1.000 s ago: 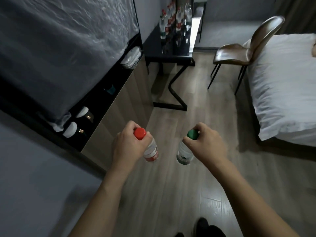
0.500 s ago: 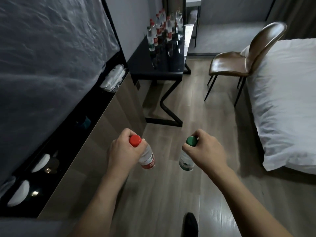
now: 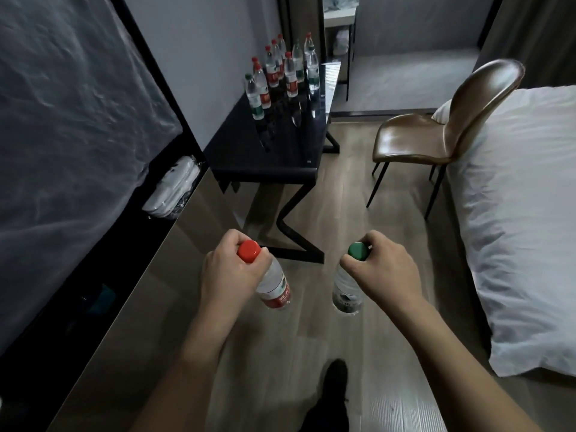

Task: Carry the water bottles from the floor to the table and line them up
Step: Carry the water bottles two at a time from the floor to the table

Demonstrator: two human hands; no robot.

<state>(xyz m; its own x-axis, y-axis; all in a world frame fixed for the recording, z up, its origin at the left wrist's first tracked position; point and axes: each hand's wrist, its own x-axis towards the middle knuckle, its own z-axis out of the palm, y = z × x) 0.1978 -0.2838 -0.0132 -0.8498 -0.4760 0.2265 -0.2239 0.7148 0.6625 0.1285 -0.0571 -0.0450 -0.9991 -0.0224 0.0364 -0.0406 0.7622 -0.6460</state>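
From the head camera, the carrying step is in hand. The left hand (image 3: pixel 230 275) is closed around the neck of a red-capped bottle (image 3: pixel 268 282), and the right hand (image 3: pixel 383 272) is closed around the neck of a green-capped bottle (image 3: pixel 346 291); both hang above the floor, short of the black table (image 3: pixel 274 151). At the table's far end stands a cluster of bottles (image 3: pixel 280 70), perhaps nine, though overlap blurs the count. Next, I judge, both must be set upright on the table beside that cluster.
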